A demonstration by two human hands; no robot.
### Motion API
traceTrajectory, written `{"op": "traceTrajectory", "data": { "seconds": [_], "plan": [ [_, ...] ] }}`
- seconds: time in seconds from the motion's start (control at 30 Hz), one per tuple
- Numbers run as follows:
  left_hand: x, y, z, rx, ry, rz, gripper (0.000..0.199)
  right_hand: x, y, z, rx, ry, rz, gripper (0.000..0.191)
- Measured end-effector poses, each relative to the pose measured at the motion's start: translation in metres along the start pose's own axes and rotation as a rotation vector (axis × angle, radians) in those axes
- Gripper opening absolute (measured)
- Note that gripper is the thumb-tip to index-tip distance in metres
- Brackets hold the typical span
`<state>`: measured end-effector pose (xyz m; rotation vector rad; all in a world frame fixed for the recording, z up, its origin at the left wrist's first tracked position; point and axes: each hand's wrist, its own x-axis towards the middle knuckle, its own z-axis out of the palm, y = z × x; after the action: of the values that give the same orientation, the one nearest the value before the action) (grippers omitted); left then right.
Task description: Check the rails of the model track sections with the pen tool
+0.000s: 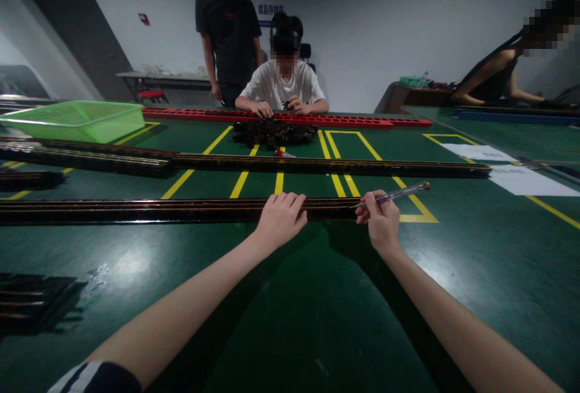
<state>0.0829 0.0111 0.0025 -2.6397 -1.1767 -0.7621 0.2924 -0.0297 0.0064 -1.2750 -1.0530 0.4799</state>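
A long black strip with thin copper-coloured lines lies across the green table before me. My left hand rests over it near its right part, fingers bent across the top and thumb along the near side. Close to the strip's right end, my right hand is closed around a slim tool with a clear handle and a brass-coloured end. Its thin tip points left at the strip; whether it touches, I cannot tell.
Beyond lies a bundle of similar strips, with a green basket at left. A person in white sits behind a black heap and a red rail. Paper sheets lie right; more strips lie near left.
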Motion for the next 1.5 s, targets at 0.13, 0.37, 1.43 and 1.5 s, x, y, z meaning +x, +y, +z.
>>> {"op": "traceTrajectory", "data": {
  "seconds": [0.13, 0.37, 1.43, 1.5],
  "plan": [
    [0.0001, 0.0003, -0.0002, 0.0, -0.005, -0.003, 0.035, -0.0004, -0.0008, -0.0013, -0.001, 0.055, -0.017, 0.029],
    [0.0005, 0.0001, 0.0005, -0.018, -0.001, -0.001, 0.035, -0.0009, 0.0002, -0.0034, -0.106, -0.024, -0.083, 0.031],
    [-0.0003, 0.0012, -0.0031, -0.012, -0.001, -0.001, 0.036, -0.0007, 0.001, -0.0038, -0.07, 0.025, -0.089, 0.025],
    [-0.0004, 0.0011, -0.0031, -0.008, -0.002, -0.002, 0.036, -0.0001, 0.0019, -0.0042, -0.069, 0.035, -0.09, 0.025]
  ]
}}
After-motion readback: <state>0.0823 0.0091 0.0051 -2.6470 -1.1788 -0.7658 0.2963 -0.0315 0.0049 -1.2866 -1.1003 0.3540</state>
